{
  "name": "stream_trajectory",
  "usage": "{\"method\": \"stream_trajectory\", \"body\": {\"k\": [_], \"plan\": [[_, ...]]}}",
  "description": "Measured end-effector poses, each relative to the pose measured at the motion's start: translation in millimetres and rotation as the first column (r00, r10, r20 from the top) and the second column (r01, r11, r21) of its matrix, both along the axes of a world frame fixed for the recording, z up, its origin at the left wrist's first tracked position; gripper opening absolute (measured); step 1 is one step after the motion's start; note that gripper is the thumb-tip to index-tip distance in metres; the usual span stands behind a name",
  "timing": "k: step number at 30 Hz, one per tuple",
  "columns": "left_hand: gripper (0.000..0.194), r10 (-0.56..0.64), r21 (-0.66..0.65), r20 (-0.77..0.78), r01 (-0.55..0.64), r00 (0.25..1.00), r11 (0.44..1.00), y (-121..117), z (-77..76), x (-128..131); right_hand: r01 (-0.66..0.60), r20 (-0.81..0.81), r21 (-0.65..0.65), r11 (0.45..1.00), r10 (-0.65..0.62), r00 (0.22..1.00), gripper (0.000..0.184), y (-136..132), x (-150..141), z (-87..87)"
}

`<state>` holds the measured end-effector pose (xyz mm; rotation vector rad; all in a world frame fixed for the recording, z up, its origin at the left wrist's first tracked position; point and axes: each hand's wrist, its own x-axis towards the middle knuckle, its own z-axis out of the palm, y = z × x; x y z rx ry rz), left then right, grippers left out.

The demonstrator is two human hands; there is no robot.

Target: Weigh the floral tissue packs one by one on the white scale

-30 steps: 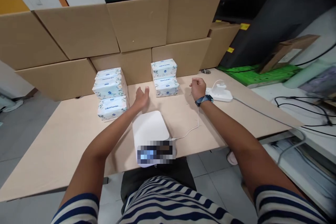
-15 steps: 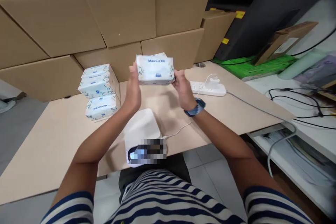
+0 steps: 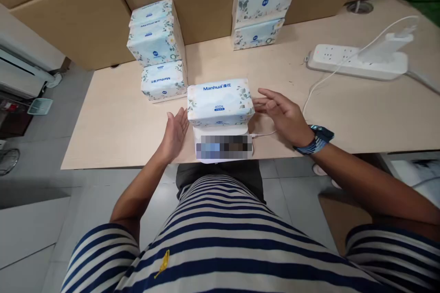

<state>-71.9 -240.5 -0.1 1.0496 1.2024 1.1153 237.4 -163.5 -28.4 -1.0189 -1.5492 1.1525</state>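
Observation:
A white and pale blue tissue pack (image 3: 220,103) with a leaf print rests on top of a white device (image 3: 222,131), whose front panel is blurred out. My left hand (image 3: 175,132) is beside the pack's left end, palm facing it and fingers stretched out. On the other side, my right hand (image 3: 283,114) has its fingers extended at the pack's right end; whether the fingertips touch it I cannot tell. The pack covers most of the device's top.
One stack of tissue packs (image 3: 156,50) stands at the back left, another stack (image 3: 264,0) at the back right. A white power strip (image 3: 360,62) lies on the right, its cable running to the device. Cardboard boxes (image 3: 206,0) line the table's (image 3: 113,114) back edge.
The tissue pack came down from the air onto the white device. Both hands let go of it and moved apart. The view tilted downward, bringing the back right stack into sight.

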Motion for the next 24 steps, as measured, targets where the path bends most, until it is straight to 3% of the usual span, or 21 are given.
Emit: {"method": "stream_trajectory", "body": {"k": [3, 9, 17, 24], "plan": [[0.116, -0.055, 0.028, -0.032, 0.056, 0.998, 0.998, 2, -6.8, -10, -0.030, 0.001, 0.070, 0.997, 0.030, 1.000, 0.073, 8, 4, -3.1], [0.100, -0.210, 0.192, -0.102, 0.226, 0.972, 0.955, -7, 2.4, -1, -0.278, 0.156, 0.097, 0.956, 0.261, 0.953, 0.080, 7, -2, 4.4], [0.100, -0.224, 0.207, -0.050, 0.229, 0.973, 0.951, -12, -7.0, -6, -0.286, 0.208, 0.116, 0.951, 0.258, 0.943, 0.083, 3, 1, 1.2], [0.109, -0.170, 0.143, 0.014, 0.166, 0.985, 0.976, -10, -3.7, -7, -0.276, 0.206, 0.079, 0.958, 0.255, 0.945, 0.084, -2, 2, -1.5]]}}
